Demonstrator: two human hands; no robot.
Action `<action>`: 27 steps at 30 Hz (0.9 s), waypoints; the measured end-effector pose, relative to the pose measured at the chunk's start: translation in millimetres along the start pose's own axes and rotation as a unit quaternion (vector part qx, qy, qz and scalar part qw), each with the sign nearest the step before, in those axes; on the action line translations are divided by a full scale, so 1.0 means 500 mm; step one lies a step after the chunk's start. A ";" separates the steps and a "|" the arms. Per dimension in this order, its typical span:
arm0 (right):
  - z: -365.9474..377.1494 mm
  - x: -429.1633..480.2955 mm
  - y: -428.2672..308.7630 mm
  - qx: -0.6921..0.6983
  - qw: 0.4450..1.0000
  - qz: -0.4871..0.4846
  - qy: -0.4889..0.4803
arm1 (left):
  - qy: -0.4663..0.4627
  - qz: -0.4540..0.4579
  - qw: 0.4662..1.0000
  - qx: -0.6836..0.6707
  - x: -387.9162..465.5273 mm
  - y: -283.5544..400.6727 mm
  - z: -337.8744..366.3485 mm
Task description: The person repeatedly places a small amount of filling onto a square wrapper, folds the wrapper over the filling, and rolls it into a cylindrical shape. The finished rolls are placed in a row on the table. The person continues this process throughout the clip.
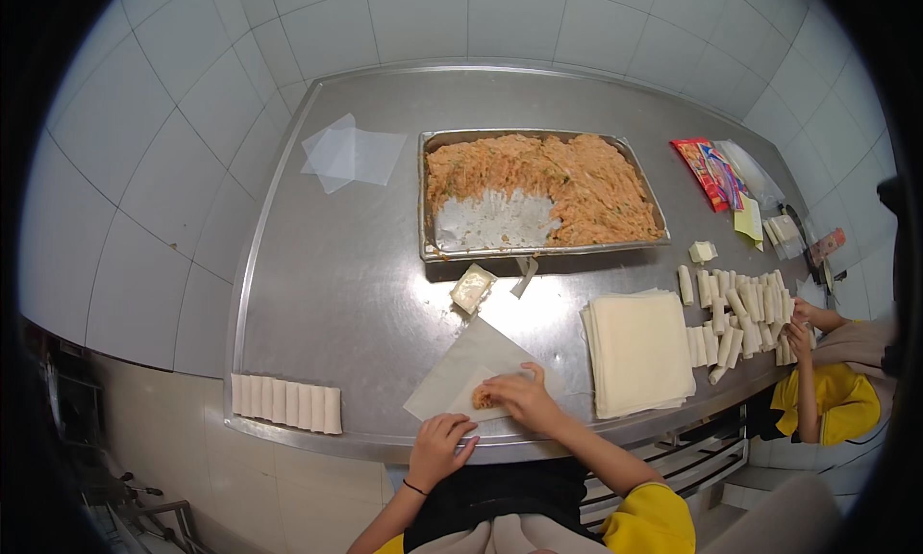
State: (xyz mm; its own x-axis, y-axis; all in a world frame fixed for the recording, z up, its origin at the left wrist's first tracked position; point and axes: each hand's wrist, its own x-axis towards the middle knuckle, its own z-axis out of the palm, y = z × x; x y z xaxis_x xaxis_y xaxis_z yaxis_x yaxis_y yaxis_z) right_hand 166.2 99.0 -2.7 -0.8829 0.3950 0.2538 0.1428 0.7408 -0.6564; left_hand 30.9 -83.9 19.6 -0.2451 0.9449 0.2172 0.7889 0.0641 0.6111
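A square pastry wrapper (451, 381) lies cornerwise at the table's front edge, its near part folded over. On the fold sits a lump of orange minced filling (482, 397), partly hidden by my right hand (525, 401), whose fingers curve around its right side. My left hand (438, 446) is at the wrapper's near left edge, fingers slightly spread and nothing visible in its grasp. To the right is a thick stack of square wrappers (640, 352). Beyond the wrapper, a small container of pale paste (473, 288) stands near a loose wrapper strip (525, 276).
A large metal tray (497, 226) of filling stands farther back on the steel table (324, 287). Finished rolls (286, 404) line the front left. A co-worker's hands (799, 330) touch piled rolls (750, 301) at right. Plastic sheets (353, 154) and a red packet (703, 172) lie behind.
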 end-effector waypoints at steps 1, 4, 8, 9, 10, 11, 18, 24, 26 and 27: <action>0.013 -0.004 -0.010 -0.023 0.999 -0.036 0.010 | 0.000 -0.001 1.000 0.000 0.000 0.000 0.001; 0.033 -0.003 -0.033 -0.086 0.993 -0.072 0.027 | 0.003 -0.002 1.000 0.004 -0.001 -0.001 0.003; 0.016 0.012 -0.043 -0.133 0.991 0.007 -0.010 | 0.016 -0.036 0.997 -0.061 -0.006 -0.008 0.005; 0.012 0.017 -0.040 -0.095 0.995 0.021 -0.020 | 0.034 -0.070 0.992 -0.104 -0.008 -0.010 0.003; 0.009 0.018 -0.040 -0.050 0.999 0.007 -0.013 | 0.054 -0.097 0.983 -0.149 -0.009 -0.013 0.002; 0.009 0.020 -0.038 -0.005 1.000 0.013 0.001 | 0.092 -0.136 0.982 -0.091 -0.010 -0.017 -0.001; 0.033 0.012 -0.044 -0.062 0.998 -0.026 -0.008 | 0.079 -0.306 0.946 0.070 -0.001 -0.043 -0.045; -0.024 -0.017 -0.003 0.004 0.998 0.049 -0.035 | 0.050 -0.347 0.933 -0.078 -0.004 -0.046 -0.035; -0.027 -0.024 0.001 0.015 0.989 0.100 -0.105 | 0.095 -0.348 0.901 -0.240 0.003 -0.043 -0.016; -0.027 -0.029 0.000 -0.010 0.995 0.076 -0.062 | 0.130 -0.317 0.878 -0.335 0.010 -0.041 -0.004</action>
State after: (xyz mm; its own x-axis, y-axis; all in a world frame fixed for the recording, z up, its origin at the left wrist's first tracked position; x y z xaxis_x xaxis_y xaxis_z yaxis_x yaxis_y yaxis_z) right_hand 185.2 100.7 3.1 -0.8989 0.4339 0.0615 0.2871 0.6891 -0.6654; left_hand 12.2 -81.1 9.8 -0.7038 0.6772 -0.2146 -0.0395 0.2644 0.9636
